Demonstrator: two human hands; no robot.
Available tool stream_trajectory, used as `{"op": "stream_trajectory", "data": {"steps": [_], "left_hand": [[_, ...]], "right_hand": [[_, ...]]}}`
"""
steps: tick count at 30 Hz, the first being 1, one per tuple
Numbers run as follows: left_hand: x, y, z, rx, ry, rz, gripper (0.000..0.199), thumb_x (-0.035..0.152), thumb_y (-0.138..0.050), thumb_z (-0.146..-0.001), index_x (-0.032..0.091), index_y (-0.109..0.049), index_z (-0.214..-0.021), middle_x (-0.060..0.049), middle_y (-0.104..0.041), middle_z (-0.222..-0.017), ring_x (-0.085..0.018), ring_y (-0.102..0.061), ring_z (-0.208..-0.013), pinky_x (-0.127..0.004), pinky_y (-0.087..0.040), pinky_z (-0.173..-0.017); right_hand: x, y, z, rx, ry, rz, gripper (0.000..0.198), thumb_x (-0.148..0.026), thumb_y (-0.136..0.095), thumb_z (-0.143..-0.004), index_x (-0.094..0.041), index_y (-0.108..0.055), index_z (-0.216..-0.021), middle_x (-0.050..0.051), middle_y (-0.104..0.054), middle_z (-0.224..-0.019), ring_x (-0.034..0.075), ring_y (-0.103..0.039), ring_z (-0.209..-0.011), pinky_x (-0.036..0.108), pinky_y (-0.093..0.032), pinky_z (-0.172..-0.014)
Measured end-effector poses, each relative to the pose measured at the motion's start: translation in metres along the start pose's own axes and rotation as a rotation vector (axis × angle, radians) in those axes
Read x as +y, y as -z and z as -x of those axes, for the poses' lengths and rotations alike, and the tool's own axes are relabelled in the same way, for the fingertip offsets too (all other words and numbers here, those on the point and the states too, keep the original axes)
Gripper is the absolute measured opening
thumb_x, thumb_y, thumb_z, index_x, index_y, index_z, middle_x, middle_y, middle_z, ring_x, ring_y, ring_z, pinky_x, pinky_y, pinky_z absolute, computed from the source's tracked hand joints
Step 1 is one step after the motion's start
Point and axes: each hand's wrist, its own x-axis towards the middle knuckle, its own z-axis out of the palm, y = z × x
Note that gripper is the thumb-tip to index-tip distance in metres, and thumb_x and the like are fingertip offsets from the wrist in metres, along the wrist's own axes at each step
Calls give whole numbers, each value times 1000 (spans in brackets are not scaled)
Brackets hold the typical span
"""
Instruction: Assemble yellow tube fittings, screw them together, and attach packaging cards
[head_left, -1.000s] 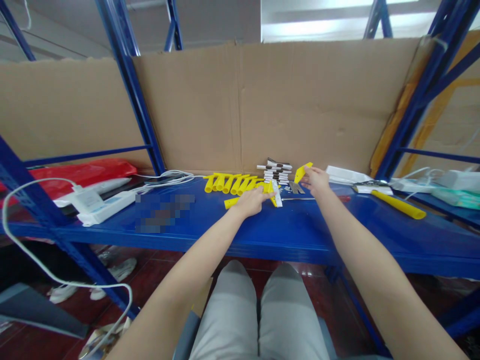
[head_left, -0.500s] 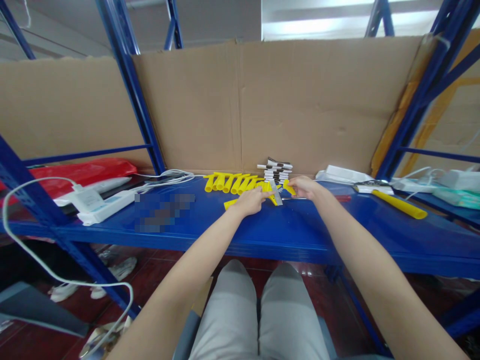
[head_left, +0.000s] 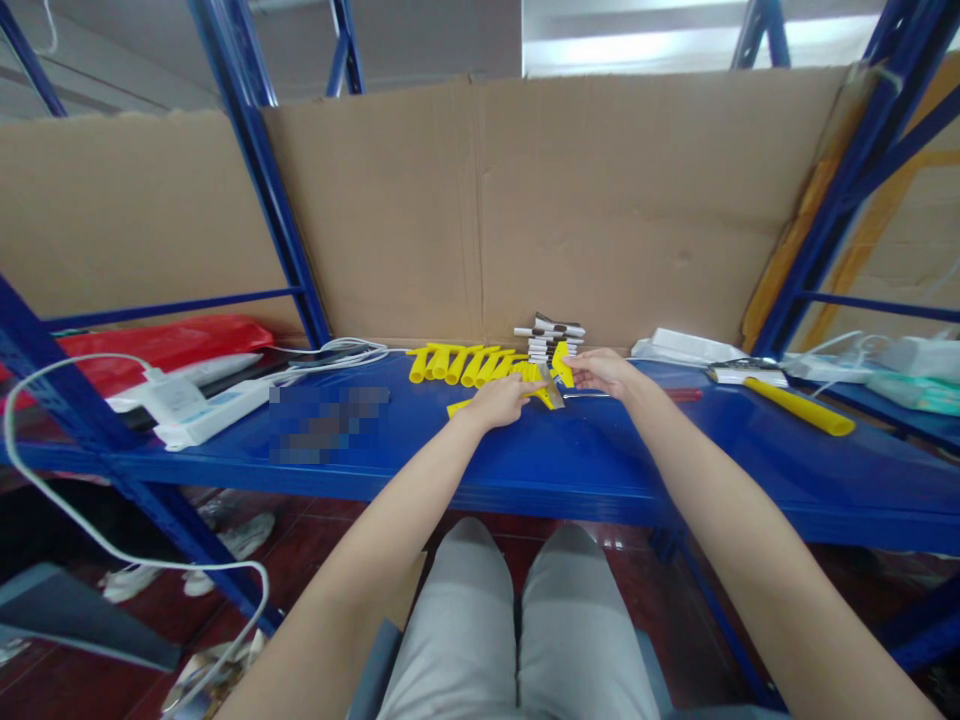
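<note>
My left hand (head_left: 498, 402) is closed round a yellow-handled scraper (head_left: 457, 408) lying low over the shelf. Its flat metal blade (head_left: 552, 388) points to the right, past my fingers. Between thumb and fingers, my right hand (head_left: 602, 371) pinches a small yellow plastic piece (head_left: 561, 362), upright just behind the blade. Whether the piece touches the blade I cannot tell. A row of several yellow handles (head_left: 454, 368) lies behind my left hand. Beyond the yellow piece rises a stack of small white and dark packs (head_left: 553, 330). Under my right hand lies a screwdriver with a red handle (head_left: 684, 396).
On the right of the blue shelf (head_left: 600, 470) are a yellow handle (head_left: 802, 407) and a white box (head_left: 690, 347). A white power strip (head_left: 214, 415) with cables stands at the left. Cardboard (head_left: 585, 200) closes off the back between blue posts.
My right hand has moved slightly left and turned the yellow piece upright, closer to the blade. The blade has tilted a little; my left hand has barely shifted.
</note>
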Motion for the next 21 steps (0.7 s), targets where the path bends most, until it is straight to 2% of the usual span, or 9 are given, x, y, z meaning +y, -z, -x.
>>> {"op": "stream_trajectory", "data": {"steps": [8, 11, 15, 21], "left_hand": [[0, 1, 0, -6, -6, -20, 49, 24, -43, -99, 33, -48, -147, -9, -63, -122, -25, -60, -115, -37, -48, -98], [-1, 1, 0, 0, -9, -24, 50, 24, -43, -98, 32, -48, -147, -10, -64, -120, -26, -61, -112, -38, -49, -96], [0, 0, 0, 8, -8, -19, 49, 24, -43, -98, 32, -50, -146, -10, -64, -119, -27, -61, -111, -39, -49, -95], [1, 1, 0, 21, 5, -2, 47, 26, -43, -99, 32, -52, -145, -11, -63, -119, -26, -61, -110, -38, -49, -94]], "right_hand": [[5, -4, -4, 20, 33, 151, 29, -8, -63, -88, -14, -55, -61, -3, -49, -45, 6, -41, -41, 18, -32, -41], [8, -4, -7, 5, 46, 185, 31, -12, -69, -85, -15, -53, -59, -5, -45, -44, 5, -36, -41, 17, -27, -39], [10, -4, -10, 12, 55, 203, 31, -17, -76, -79, -16, -53, -58, -5, -45, -45, 5, -35, -42, 17, -25, -39], [9, -11, -7, 58, 49, 205, 24, -10, -68, -82, -14, -57, -61, -5, -47, -48, 5, -39, -45, 16, -29, -41]]}}
